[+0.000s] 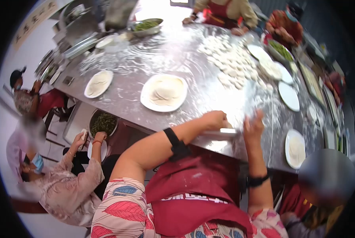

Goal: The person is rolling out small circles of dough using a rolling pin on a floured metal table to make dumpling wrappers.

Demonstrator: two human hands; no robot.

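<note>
My left hand point(215, 120) is closed near the front edge of the metal table point(126, 107). A pale, flat, straight-edged piece point(221, 132) shows just under it; motion blur hides what it is and whether the fingers grip it. To its right my right hand point(253, 126) is raised over the tabletop, blurred, fingers apart and nothing visible in them. A white plate point(145, 104) with a stack of thin round dough wrappers point(166, 92) stands left of my hands. Beyond them, many small white dough pieces point(233, 65) lie on the floured surface.
Another plate of wrappers point(100, 84) stands farther left, and one point(295, 148) at right. Several white plates point(289, 96) line the right side. Bowls of green filling point(146, 26) sit at the back. Beside me at left, a seated person point(66, 182) works over a filling bowl point(103, 123).
</note>
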